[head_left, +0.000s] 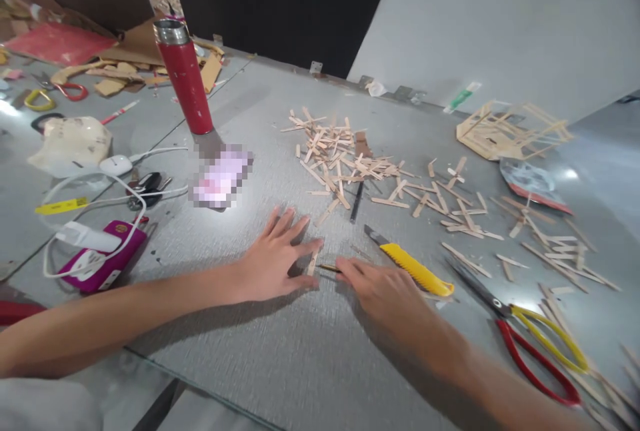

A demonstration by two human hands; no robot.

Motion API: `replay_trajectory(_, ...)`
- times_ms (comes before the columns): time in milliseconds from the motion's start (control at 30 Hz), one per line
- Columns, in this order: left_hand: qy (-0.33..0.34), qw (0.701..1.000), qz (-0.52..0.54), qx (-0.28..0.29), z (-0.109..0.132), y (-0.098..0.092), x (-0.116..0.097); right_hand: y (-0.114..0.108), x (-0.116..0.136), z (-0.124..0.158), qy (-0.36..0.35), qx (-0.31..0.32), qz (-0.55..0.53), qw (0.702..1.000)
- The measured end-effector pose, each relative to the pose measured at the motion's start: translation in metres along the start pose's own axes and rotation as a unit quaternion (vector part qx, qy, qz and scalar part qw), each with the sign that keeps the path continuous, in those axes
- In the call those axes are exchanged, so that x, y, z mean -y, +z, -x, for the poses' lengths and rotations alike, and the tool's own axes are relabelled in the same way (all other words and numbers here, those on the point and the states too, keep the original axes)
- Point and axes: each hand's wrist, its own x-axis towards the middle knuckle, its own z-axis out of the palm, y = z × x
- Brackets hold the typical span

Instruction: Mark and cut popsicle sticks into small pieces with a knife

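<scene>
My left hand (275,254) lies spread on the grey table, thumb and index fingertip at the two ends of a short wooden stick (313,263). From the right comes my right hand (373,284), closed around a thin pen-like tool (329,267). Its narrow tip is beside the stick; whether it touches cannot be made out, and my fingers hide the rest. Just beyond my right hand is a yellow utility knife (413,267) with its blade out. A dark slim rod (357,202) lies farther off, by a loose heap of cut wooden sticks (335,151).
Scissors (505,314) with red and yellow handles lie at the right. A wooden stick frame (510,131) stands at the back right. Left are a red flask (185,77), a blurred-out phone (223,177), a purple power bank (123,237), cables and keys (147,189).
</scene>
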Motion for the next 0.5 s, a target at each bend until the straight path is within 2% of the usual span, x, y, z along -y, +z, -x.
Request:
replay_trajectory(300,-0.005,1.0,0.012,0.008,0.0,0.0,0.001,0.001,0.003,-0.008,-0.031,0.009,0.062,0.998)
replay_trajectory(500,-0.006,1.0,0.01,0.024,-0.001,-0.003,-0.001,0.002,0.005,-0.012,-0.051,-0.011,0.084,0.995)
